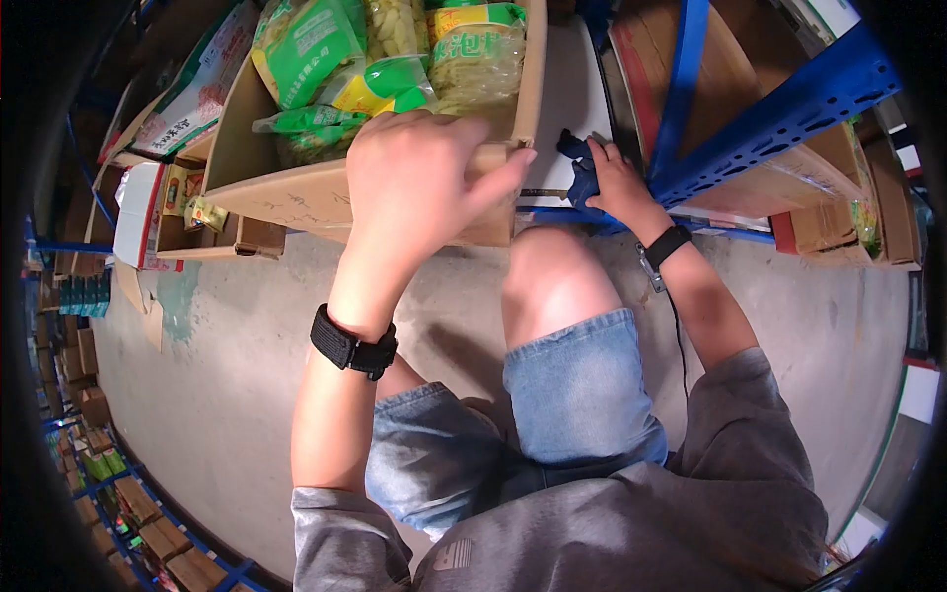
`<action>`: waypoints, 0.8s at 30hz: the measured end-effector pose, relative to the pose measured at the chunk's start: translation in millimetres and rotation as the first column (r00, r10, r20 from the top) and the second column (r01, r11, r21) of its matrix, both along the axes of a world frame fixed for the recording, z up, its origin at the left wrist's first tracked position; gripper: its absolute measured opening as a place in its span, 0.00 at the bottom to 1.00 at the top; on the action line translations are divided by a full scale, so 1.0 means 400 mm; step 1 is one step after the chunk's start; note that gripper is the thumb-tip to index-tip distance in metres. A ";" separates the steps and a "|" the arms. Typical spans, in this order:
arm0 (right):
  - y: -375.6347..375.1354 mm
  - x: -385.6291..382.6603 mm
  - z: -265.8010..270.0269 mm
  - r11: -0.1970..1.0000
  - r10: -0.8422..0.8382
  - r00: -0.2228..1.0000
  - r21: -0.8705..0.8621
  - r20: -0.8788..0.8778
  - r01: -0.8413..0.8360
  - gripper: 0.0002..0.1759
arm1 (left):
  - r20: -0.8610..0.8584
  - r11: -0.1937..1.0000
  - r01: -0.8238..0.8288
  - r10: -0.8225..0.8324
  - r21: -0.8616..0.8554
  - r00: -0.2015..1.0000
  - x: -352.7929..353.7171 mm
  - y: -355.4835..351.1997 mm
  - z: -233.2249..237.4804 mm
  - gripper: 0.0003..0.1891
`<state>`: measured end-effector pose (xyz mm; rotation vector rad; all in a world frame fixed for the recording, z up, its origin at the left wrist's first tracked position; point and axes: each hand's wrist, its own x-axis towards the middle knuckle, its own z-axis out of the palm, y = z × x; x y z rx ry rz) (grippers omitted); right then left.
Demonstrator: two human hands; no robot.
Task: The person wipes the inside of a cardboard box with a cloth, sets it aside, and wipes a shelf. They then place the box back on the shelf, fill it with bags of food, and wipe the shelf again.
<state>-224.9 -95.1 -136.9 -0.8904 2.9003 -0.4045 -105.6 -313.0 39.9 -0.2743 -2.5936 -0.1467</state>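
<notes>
My left hand (pixel 419 173) is over the near edge of an open cardboard box (pixel 286 207), its fingers curled over the rim and its thumb pointing right. Inside the box lie green and clear packets (pixel 311 54) of pale food. To the right, my right hand (pixel 619 183) holds a dark blue cloth (pixel 583 173) against a white shelf surface (pixel 577 89), beside the box. Part of the cloth is hidden by the fingers.
A blue perforated shelf post (pixel 779 109) slants at the right, with more cardboard boxes (pixel 735 183) behind it. Another box (pixel 247 235) with small packets stands at the left. Grey floor (pixel 237 345) lies below, with stocked shelves (pixel 128 493) at the lower left.
</notes>
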 end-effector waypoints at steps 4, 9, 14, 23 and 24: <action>-0.025 0.016 0.023 0.976 -0.006 0.980 0.213 -0.200 0.049 0.34 | -0.010 0.999 0.009 -0.009 0.032 1.000 -0.002 -0.001 -0.002 0.20; -0.030 0.009 -0.074 0.983 0.039 0.982 0.182 -0.187 -0.005 0.10 | -0.008 1.000 0.004 -0.004 0.017 1.000 -0.001 -0.002 0.000 0.21; -0.012 0.034 -0.084 0.991 -0.071 0.995 0.109 -0.069 0.079 0.09 | -0.032 1.000 0.014 -0.013 0.024 0.999 0.001 0.002 0.005 0.21; -0.008 -0.003 -0.029 0.942 0.286 0.948 -0.225 0.140 -0.250 0.17 | -0.052 0.998 0.042 -0.041 0.035 0.998 -0.006 -0.005 0.010 0.20; -0.010 -0.029 -0.037 0.908 0.315 0.943 -0.322 0.106 -0.267 0.17 | -0.064 0.998 0.049 -0.047 0.038 0.997 -0.007 -0.007 0.006 0.20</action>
